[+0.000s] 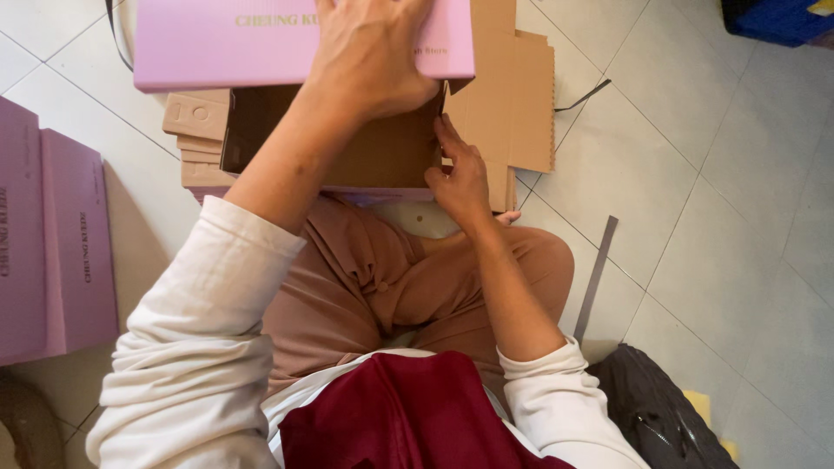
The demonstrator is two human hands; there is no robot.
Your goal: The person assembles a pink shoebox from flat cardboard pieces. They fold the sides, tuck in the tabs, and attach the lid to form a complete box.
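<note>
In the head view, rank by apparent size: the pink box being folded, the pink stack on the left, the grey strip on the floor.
1. Pink box and pink stack: look alike, both cropped by the frame, so unranked.
2. Grey strip: clearly smallest.

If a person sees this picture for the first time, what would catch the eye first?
Probably the pink cardboard box at the top centre, with the left hand pressed flat on its lid. Below it, the right hand pinches the box's brown inner wall. A stack of folded pink boxes lies at the left edge.
</note>
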